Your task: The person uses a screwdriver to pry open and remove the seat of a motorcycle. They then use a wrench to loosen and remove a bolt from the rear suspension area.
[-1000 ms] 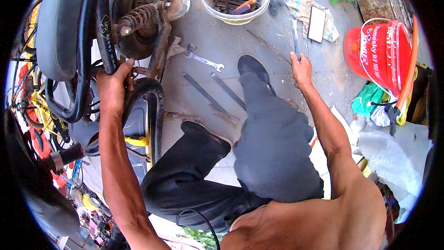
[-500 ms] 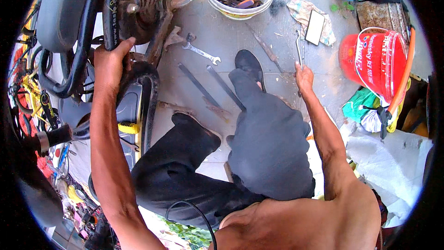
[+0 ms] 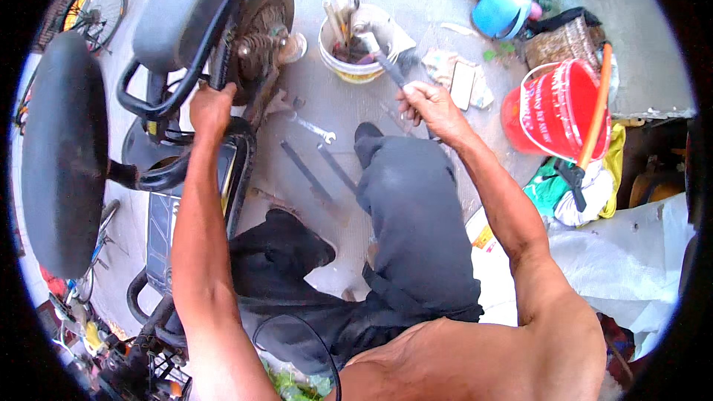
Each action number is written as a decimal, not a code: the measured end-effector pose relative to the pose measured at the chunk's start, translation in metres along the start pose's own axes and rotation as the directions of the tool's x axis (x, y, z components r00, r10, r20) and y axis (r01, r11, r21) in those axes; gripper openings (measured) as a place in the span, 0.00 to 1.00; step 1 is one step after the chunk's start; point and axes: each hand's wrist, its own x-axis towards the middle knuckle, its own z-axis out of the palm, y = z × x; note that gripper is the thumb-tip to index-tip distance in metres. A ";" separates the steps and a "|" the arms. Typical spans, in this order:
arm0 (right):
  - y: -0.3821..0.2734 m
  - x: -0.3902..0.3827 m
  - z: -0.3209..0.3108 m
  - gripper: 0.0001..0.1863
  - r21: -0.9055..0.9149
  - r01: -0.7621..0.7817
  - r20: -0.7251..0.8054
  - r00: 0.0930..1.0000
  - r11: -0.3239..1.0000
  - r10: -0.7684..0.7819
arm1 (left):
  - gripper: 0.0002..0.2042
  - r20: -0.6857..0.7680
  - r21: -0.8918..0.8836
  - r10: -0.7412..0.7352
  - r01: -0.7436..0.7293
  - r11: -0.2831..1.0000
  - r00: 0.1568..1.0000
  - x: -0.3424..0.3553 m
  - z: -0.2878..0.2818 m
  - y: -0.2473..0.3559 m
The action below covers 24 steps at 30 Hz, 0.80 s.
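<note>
My left hand [image 3: 212, 110] is closed round the lower end of a black tube [image 3: 220, 67] on the frame of an electric scooter, beside its rear wheel [image 3: 261, 22] and rusty spring [image 3: 256, 46]. My right hand [image 3: 431, 110] is raised, gripping a tool [image 3: 390, 67] with a dark shaft and a pale end; blur hides its exact kind. That pale end appears in front of a white bucket [image 3: 355, 70] of tools. An open-end wrench [image 3: 313, 129] and two dark flat bars [image 3: 306, 171] [image 3: 338, 168] lie on the ground between the scooter and my legs.
To the right stands a red bucket [image 3: 553, 110] with an orange-handled tool [image 3: 596, 108] against it. A phone [image 3: 462, 86] rests on a cloth beyond my right hand. Blue plastic ware [image 3: 501, 9] sits at the back; a black seat [image 3: 63, 156] juts out at left.
My right hand has lifted from near the ground and moved left, its tool now pointing toward the white bucket. My left hand stays on the scooter's tube. The whole view has shifted.
</note>
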 end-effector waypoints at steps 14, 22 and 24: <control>-0.189 -0.047 0.068 0.17 -0.253 0.346 0.312 0.913 0.904 -0.262 | 0.18 -0.062 -0.601 0.251 -0.237 0.763 0.966 -0.148 -0.109 0.008; -0.225 -0.043 0.119 0.16 -0.331 0.519 0.641 0.737 0.788 -0.216 | 0.15 0.018 -1.000 0.154 0.016 0.015 0.988 -0.186 -0.144 0.002; -0.224 -0.041 0.127 0.17 -0.309 0.429 0.654 0.744 0.849 -0.138 | 0.13 0.012 -0.997 0.131 0.022 -0.077 0.991 -0.190 -0.144 -0.004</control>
